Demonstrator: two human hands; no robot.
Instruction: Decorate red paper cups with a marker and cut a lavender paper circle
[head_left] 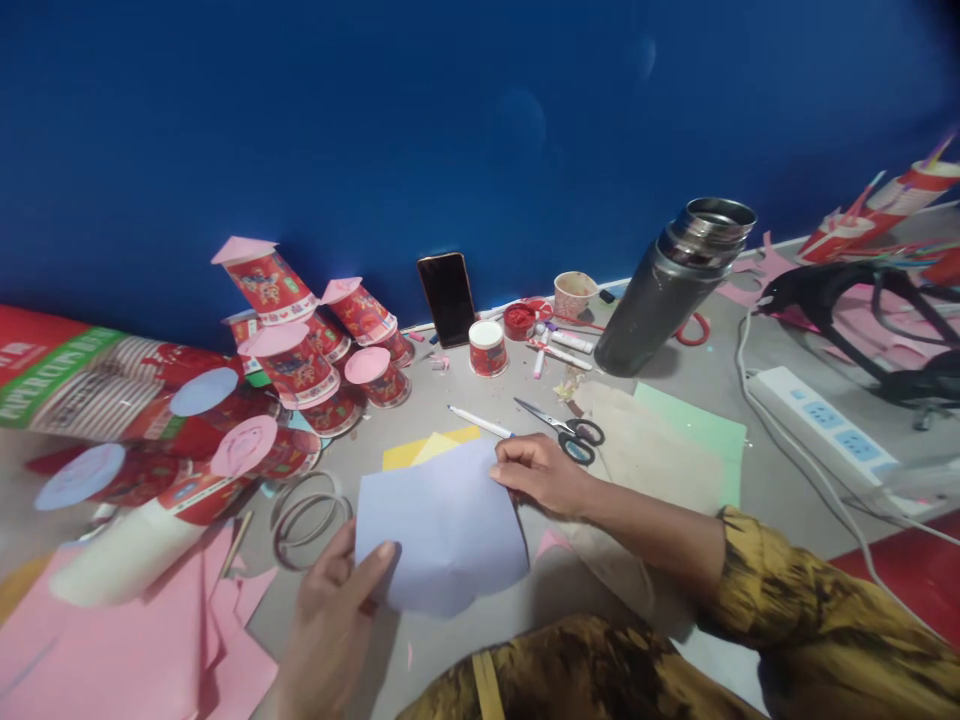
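Note:
A sheet of pale blue-lilac paper (442, 530) is held up over the grey table between my two hands. My left hand (337, 610) pinches its lower left edge, thumb on top. My right hand (544, 475) grips the upper right corner between thumb and curled fingers. Behind the sheet, yellow paper (401, 456) sticks out. A white pen (480, 420) and dark-handled scissors (562, 430) lie just beyond my right hand. Grey rings of tape (307, 520) rest to the left of the sheet.
Decorated red paper cups (296, 370) stand stacked at the left, near pink paper (112, 640). At the back are a phone (446, 298) and a tall dark flask (667, 290). Green paper (697, 440), a power strip (825, 430) and its cable are on the right.

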